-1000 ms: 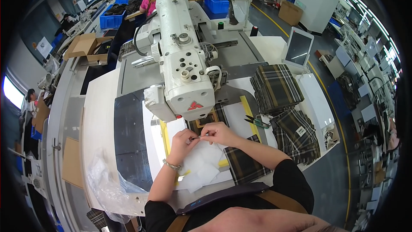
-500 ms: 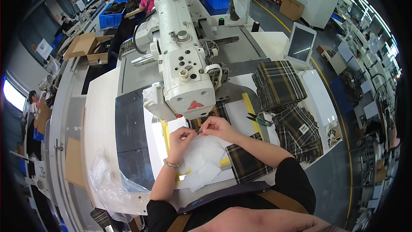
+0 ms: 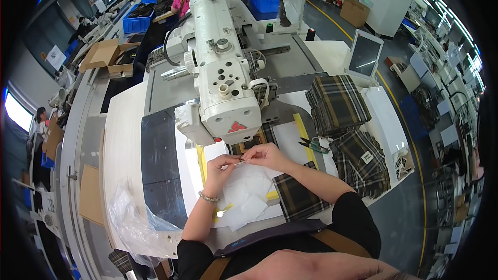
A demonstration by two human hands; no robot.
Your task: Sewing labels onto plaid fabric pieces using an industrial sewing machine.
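Pinching small label (image 3: pixel 240 163) between both hands (image 3: pixel 244 161)

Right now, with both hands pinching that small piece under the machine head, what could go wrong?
1. The left hand and right hand sit just below the sewing machine head, so fingers might stray under the needle area.
2. The loose white pieces under the wrists could get dragged out of place.
3. The snips lie open-ended beside the right forearm and could be knocked off or snagged.
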